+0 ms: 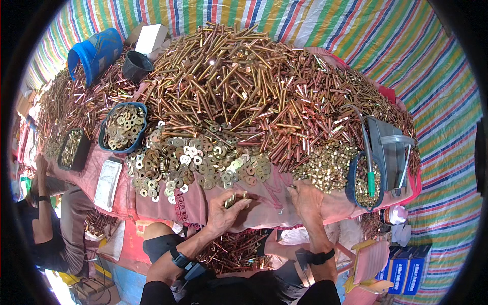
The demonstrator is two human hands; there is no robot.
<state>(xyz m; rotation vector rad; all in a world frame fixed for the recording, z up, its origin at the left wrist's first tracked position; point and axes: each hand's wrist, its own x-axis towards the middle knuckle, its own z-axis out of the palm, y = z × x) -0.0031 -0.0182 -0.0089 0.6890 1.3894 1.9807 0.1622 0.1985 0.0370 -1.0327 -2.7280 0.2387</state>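
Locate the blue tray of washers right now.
In the head view, the blue tray sits left of centre, between the loose washers on its right and a smaller dark tray on its left.

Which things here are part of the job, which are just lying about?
Likely the job:
- metal pieces in the left hand
- washers
- nuts by the right hand
- bolts

Likely just lying about:
- blue bucket
- white box
- blue boxes
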